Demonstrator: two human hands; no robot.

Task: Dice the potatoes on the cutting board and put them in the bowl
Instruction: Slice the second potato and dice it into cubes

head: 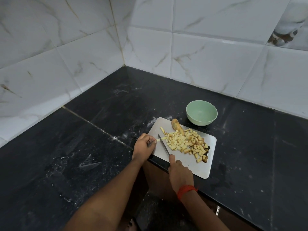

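Diced potato [183,142] is heaped mid-way on the grey cutting board [191,164], with an uncut potato piece [176,125] at its far edge. At the board's left edge, the left hand [144,145] has its grip pinching a potato strip [160,139]. The right hand [180,172] has its grip round the knife [164,145], blade across that strip. The green bowl [200,121] sits on the bench [100,147] just beyond the board.

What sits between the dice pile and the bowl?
Head view: an uncut skin-on potato chunk on the cutting board; then bare countertop before the bowl.
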